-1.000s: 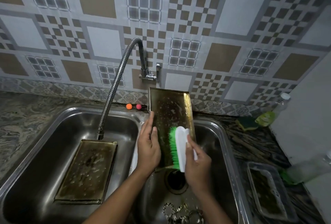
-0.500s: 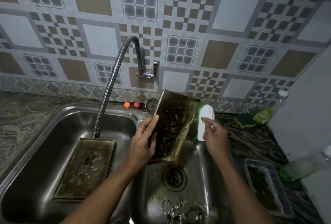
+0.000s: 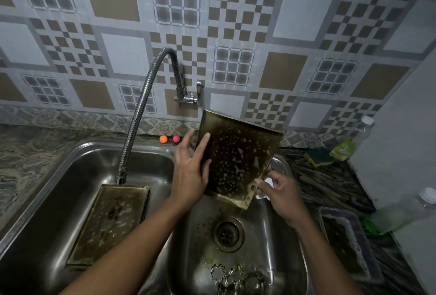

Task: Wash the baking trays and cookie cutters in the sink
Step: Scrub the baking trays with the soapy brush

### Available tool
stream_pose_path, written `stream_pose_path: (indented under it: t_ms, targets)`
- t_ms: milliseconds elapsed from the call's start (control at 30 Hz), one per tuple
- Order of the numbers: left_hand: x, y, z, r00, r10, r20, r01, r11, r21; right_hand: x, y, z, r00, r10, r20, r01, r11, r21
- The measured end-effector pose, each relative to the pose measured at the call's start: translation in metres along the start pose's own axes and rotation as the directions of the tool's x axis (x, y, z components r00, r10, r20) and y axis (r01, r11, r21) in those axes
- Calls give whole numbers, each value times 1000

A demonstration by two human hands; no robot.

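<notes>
A soapy, dark gold baking tray (image 3: 238, 160) stands tilted above the right sink basin (image 3: 292, 242). My left hand (image 3: 192, 172) holds its left edge, thumb on the front face. My right hand (image 3: 279, 194) is at the tray's lower right corner and grips a white scrubbing brush (image 3: 265, 188), which is mostly hidden behind the tray. A second dirty baking tray (image 3: 111, 221) lies flat in the left basin (image 3: 47, 200). Several metal cookie cutters (image 3: 236, 276) lie at the near end of the right basin, below the drain (image 3: 227, 234).
A flexible steel faucet (image 3: 139, 117) arcs from the wall over the left basin. On the right counter are a green sponge (image 3: 318, 156), a soap bottle (image 3: 349, 143), a clear bottle lying on its side (image 3: 405, 212) and a plastic container (image 3: 346, 245). Two small balls (image 3: 169, 139) sit on the ledge.
The tray has tilted and turned to the right in my left hand. My right hand carried the brush off the tray's face, out to the right, then down behind the lower right corner.
</notes>
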State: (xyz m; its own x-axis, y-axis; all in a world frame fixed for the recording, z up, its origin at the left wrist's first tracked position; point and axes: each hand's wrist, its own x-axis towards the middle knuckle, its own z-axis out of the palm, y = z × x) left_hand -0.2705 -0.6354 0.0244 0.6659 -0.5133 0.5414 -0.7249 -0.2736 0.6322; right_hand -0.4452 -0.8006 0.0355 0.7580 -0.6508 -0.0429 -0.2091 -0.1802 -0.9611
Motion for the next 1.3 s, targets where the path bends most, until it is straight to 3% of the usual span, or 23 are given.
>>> stream_pose_path:
  t_ms: [67,167,233,367,567,700,800,900,1000,1100,1200,1300]
  targets:
    - [-5,12,6,998,-68,5,69,997,-23,-3,4,10,997,-23,-77,21,1000,-15]
    - [-13,32,14,985,58,162,-21,975,-222,0,11,25,986,-16,-164,12,1000,-21]
    - [-13,45,18,955,85,285,19,938,-346,1,12,34,978,-39,-207,32,999,-36]
    - [-15,52,21,934,17,356,147,891,-428,-12,4,53,967,-166,-192,115,960,-254]
    - [-21,57,25,937,-191,292,309,843,-440,-20,4,74,973,-207,-107,153,915,-374]
    - [-17,50,15,943,-304,139,331,795,-508,-27,-10,74,979,-188,-79,177,975,-132]
    - [-13,36,3,874,-463,144,453,672,-586,-20,-12,65,982,-141,-123,134,989,-66]
    - [-12,18,3,824,-532,198,511,544,-666,-12,-17,60,993,-95,-72,89,993,-78]
    - [-15,21,5,800,-550,239,543,495,-679,-14,-19,66,987,-124,-98,114,987,-110]
    - [-18,27,4,797,-536,277,540,430,-723,-12,-7,62,945,-121,-304,46,969,-242]
    - [-22,34,2,820,-465,334,540,434,-721,8,-6,47,887,-39,-460,-73,972,-224]
    - [-28,42,7,852,-388,352,511,469,-721,24,-30,57,902,-71,-425,-9,983,-182]
